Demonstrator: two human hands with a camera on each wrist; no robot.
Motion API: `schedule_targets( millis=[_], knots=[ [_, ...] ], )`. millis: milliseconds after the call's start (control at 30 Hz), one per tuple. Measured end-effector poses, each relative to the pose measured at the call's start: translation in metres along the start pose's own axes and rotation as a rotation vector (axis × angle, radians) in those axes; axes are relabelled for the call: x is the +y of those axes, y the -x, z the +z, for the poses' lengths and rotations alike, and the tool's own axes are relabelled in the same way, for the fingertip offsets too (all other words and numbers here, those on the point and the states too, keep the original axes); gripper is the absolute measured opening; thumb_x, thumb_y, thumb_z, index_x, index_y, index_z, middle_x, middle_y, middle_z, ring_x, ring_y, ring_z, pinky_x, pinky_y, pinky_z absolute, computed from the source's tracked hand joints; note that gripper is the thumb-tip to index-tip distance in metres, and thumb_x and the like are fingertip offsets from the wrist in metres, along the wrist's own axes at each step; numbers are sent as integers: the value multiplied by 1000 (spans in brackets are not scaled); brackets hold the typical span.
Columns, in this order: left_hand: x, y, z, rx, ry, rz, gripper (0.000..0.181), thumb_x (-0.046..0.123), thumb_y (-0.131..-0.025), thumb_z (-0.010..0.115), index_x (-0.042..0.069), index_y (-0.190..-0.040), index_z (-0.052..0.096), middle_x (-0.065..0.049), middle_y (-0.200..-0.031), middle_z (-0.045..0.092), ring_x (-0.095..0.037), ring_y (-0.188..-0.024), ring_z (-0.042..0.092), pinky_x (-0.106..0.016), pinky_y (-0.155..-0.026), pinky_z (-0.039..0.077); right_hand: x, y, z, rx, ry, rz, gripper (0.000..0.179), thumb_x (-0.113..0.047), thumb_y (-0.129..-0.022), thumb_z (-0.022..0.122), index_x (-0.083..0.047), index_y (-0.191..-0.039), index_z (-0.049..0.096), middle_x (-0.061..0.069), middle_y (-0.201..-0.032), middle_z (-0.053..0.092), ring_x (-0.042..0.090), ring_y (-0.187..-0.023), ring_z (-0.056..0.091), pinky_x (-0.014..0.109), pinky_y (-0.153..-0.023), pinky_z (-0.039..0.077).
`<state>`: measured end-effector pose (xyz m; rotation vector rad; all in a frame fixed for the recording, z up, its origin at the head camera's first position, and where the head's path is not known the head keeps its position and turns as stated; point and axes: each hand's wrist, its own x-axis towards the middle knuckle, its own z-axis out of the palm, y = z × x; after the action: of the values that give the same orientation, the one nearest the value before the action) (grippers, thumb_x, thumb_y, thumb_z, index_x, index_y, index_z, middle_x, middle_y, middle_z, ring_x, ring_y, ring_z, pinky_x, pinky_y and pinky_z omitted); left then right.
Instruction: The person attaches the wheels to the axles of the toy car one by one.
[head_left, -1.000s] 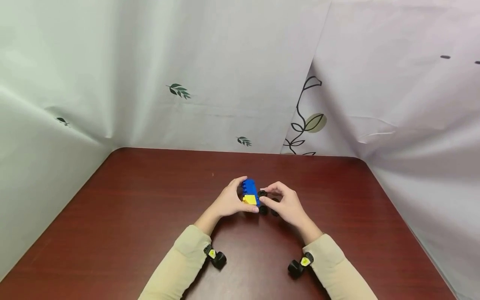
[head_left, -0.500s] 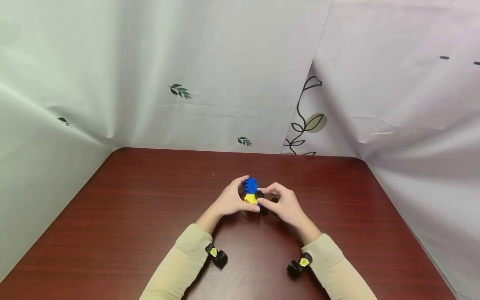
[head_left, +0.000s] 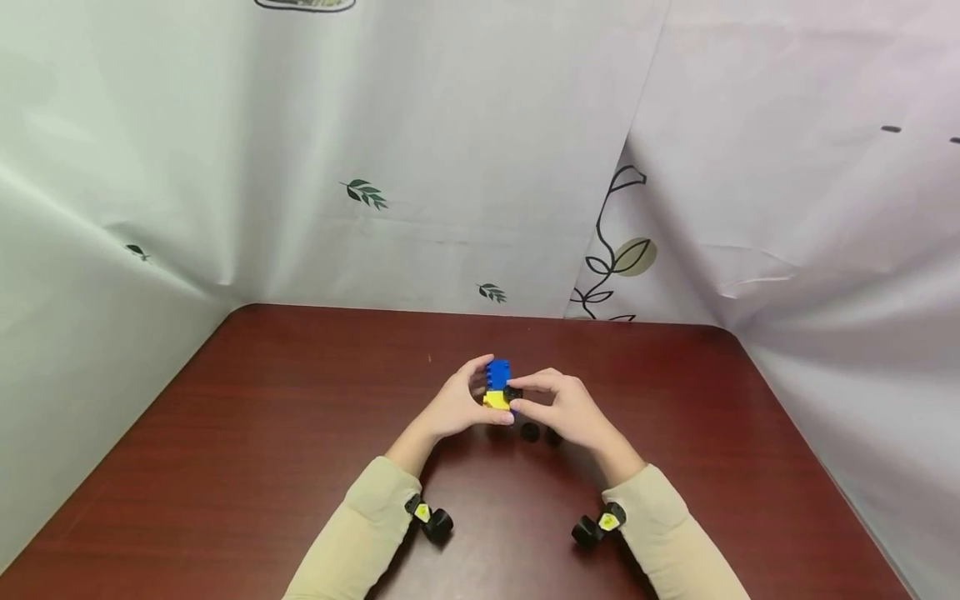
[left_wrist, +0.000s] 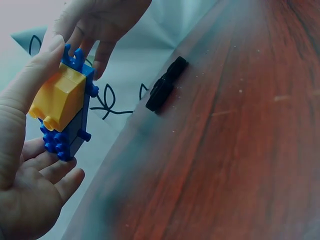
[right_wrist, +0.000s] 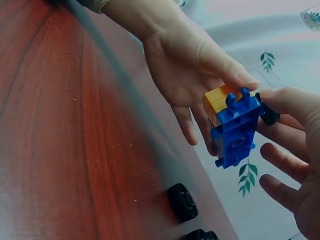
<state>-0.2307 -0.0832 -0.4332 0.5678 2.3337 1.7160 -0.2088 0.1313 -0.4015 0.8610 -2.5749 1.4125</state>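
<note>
My left hand [head_left: 450, 407] grips a blue toy car base [head_left: 498, 372] between thumb and fingers, off the table. On the base sits a yellow sloped brick [left_wrist: 64, 95] with two round knobs at its end. Blue axle pegs [left_wrist: 84, 135] stick out of the base's side, and a forked hook [right_wrist: 238, 101] juts from one end. Between thumb and index finger, my right hand [head_left: 572, 410] pinches a small black wheel [right_wrist: 270, 116] against the side of the base. Whether the wheel sits on its peg cannot be told.
Near the right hand, loose black wheels [head_left: 530, 432] lie on the dark red table [head_left: 315, 433]; the right wrist view also shows a black wheel [right_wrist: 182, 202] there. A white patterned curtain [head_left: 450, 150] rises behind the table and along its sides.
The right hand has brought the black wheel leftward to the side of the blue base. The left hand has turned the base a little. The head view has tilted slightly up.
</note>
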Motion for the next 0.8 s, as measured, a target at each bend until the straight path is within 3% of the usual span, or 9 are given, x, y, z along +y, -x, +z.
schedule_targets(
  millis=[167,367,467,667,800],
  knots=[
    [1,1,3,25,-7,14,106,34,-68,85,8,-150,23,-10,-145,41,-27,-126,51,-44,-101,45,1,2,7,61,-75,30,29,-21,-85,71,-13,-113,71,5,-105,69,16,-97,65,31,-84,55],
    [6,2,9,102,-151,83,110,39,-61,88,10,-148,27,-9,-143,42,-22,-125,49,-43,-104,42,2,1,18,151,-314,91,22,-14,-89,66,1,-105,69,18,-112,66,16,-101,64,19,-85,52],
    [9,2,10,134,-183,95,109,38,-61,88,12,-148,28,-9,-144,40,-23,-127,47,-45,-105,41,1,1,20,135,-413,170,25,-11,-89,64,3,-110,64,21,-117,61,17,-101,63,22,-86,53],
    [13,5,11,159,-179,99,108,39,-60,89,16,-148,30,-6,-144,40,-23,-125,48,-45,-103,43,-3,0,21,59,-567,391,35,-15,-93,57,-3,-126,55,14,-135,48,16,-103,59,30,-86,54],
    [14,5,12,145,-152,104,108,41,-60,88,17,-148,29,-6,-143,40,-22,-123,50,-44,-102,44,-6,0,19,-18,-744,442,43,-16,-96,49,-8,-138,44,16,-137,42,16,-88,61,33,-80,55]
  ],
)
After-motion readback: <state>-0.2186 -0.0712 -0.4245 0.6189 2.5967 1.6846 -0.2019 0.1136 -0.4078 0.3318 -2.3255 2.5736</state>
